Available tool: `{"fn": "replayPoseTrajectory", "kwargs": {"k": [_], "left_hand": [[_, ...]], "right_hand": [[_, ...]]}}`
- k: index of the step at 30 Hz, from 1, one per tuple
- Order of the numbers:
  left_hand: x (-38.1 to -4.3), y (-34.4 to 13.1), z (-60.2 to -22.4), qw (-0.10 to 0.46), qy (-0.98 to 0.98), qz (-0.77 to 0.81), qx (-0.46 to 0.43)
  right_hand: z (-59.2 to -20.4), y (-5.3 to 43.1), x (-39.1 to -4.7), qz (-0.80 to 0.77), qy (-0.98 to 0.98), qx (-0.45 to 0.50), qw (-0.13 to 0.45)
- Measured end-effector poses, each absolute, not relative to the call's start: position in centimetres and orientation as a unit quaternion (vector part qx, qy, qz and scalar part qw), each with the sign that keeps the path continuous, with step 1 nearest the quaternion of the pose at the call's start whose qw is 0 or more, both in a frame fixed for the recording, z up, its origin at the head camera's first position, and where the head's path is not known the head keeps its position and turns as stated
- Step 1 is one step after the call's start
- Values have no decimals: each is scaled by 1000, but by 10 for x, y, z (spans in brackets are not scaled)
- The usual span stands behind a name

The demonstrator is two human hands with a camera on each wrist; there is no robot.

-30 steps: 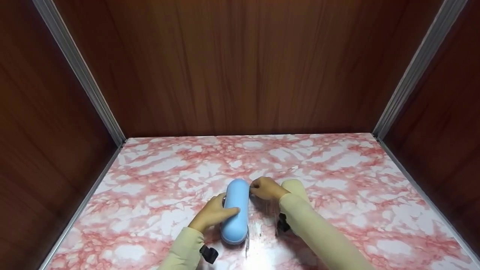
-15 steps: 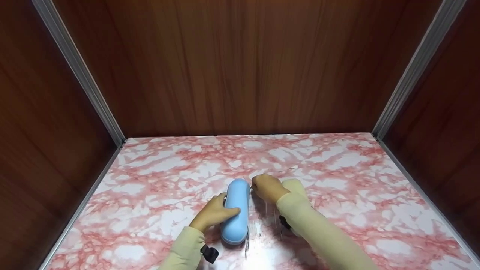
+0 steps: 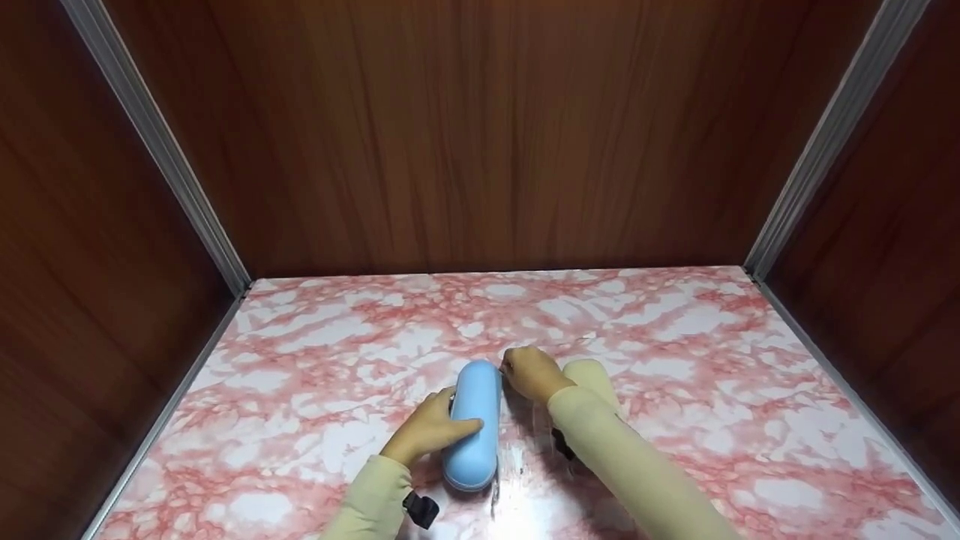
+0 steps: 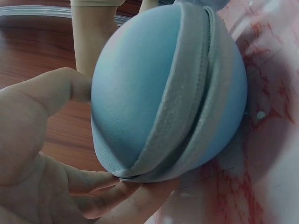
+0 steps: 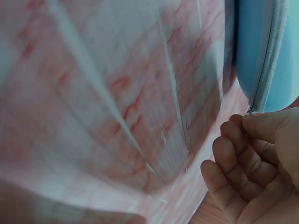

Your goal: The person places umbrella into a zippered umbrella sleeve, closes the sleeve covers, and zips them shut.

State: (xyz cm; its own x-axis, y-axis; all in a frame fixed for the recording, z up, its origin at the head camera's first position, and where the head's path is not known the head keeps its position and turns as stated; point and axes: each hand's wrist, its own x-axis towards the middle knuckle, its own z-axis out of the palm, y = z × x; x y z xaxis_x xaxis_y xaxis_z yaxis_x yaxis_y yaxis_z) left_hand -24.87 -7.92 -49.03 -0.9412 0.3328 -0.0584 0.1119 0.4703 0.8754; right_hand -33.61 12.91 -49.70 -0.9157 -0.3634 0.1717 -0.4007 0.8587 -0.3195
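Note:
A long, light blue zip case (image 3: pixel 477 427) with rounded ends lies on the pink marbled table. My left hand (image 3: pixel 433 427) grips its left side, thumb over the top. In the left wrist view, the fingers (image 4: pixel 135 198) curl under the near end, and a grey zipper band (image 4: pixel 187 93) runs round the blue shell. At the case's far right side is my right hand (image 3: pixel 534 373). The right wrist view shows its thumb and forefinger (image 5: pixel 261 127) pinching the zipper pull (image 5: pixel 250 112) at the end of the zip; the fingertips mostly hide the pull.
A pale yellow object with a rounded end (image 3: pixel 591 373) lies right of the case, partly hidden by my right forearm. Dark wood-look panels (image 3: pixel 480 135) enclose the pink marbled table (image 3: pixel 337 345) at the back and sides, with metal posts in the corners.
My right hand has shifted slightly up and to the right at the far end of the case, its knuckles turning upward. The left hand keeps its hold on the case.

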Motion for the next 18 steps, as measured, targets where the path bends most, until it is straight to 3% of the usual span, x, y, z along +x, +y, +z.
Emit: {"fn": "replayPoseTrajectory", "kwargs": {"k": [7, 18], "left_hand": [[-248, -80, -488, 121, 858, 486, 117], [-248, -79, -488, 120, 856, 488, 117]], "right_hand": [[-498, 130, -339, 272, -944, 181, 43], [-500, 134, -344, 481, -874, 37, -54]]}}
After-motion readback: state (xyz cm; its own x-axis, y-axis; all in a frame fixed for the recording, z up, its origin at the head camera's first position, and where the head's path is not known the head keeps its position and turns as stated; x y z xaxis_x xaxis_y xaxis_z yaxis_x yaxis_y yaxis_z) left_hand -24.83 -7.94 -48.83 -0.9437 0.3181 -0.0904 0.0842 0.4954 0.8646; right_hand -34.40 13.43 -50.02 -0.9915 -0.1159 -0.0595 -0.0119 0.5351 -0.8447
